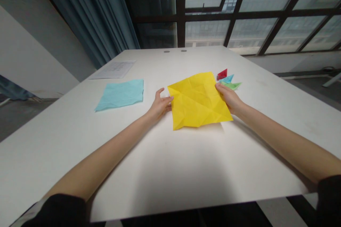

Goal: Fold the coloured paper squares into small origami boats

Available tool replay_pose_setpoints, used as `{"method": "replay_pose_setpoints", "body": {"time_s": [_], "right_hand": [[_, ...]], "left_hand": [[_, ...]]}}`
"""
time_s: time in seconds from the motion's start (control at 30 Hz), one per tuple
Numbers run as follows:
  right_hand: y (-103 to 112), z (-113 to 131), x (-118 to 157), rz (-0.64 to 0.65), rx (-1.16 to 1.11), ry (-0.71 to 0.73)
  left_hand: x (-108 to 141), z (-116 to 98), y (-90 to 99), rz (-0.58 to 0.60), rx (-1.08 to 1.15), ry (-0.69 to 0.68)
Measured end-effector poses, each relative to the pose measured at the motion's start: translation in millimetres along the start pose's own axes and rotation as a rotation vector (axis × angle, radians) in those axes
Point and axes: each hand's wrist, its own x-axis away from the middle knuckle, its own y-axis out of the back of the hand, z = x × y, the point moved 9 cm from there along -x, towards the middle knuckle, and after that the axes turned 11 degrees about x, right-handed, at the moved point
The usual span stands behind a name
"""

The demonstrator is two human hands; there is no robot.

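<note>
A creased yellow sheet of paper [199, 101] is held tilted up just over the white table, casting a shadow beneath it. My right hand [231, 96] grips its right edge, the thumb on the front face and the other fingers hidden behind. At the left edge, my left hand [160, 105] has one fingertip on the front of the paper and lower fingers partly behind it. Another finger of that hand sticks up, clear of the sheet. Beyond my right hand lie small folded paper pieces: red [222, 74], blue [227, 79] and green [232, 85].
A creased light blue paper sheet [121, 94] lies left of my left hand. Farther back on the white table [170, 170] rests a printed sheet [114, 69]. Two round grommets sit near the far edge, with a blue curtain [93, 10] and windows behind.
</note>
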Motion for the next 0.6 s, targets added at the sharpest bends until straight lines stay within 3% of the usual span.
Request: {"method": "replay_pose_setpoints", "body": {"time_s": [0.13,0.27,0.47,0.6], "right_hand": [[0,-4,-1,0.002,-0.061,-0.048],[-3,-13,1,0.013,-0.114,-0.137],[-9,-20,3,0.06,-0.146,-0.195],[4,-17,0,0.0,-0.007,-0.104]], "left_hand": [[3,-6,-9.8,0.116,0.012,-0.122],[-3,3,-10.6,0.185,-0.013,-0.069],[-4,9,-10.4,0.18,-0.015,-0.004],[-5,3,-5.8,0.125,0.018,-0.03]]}}
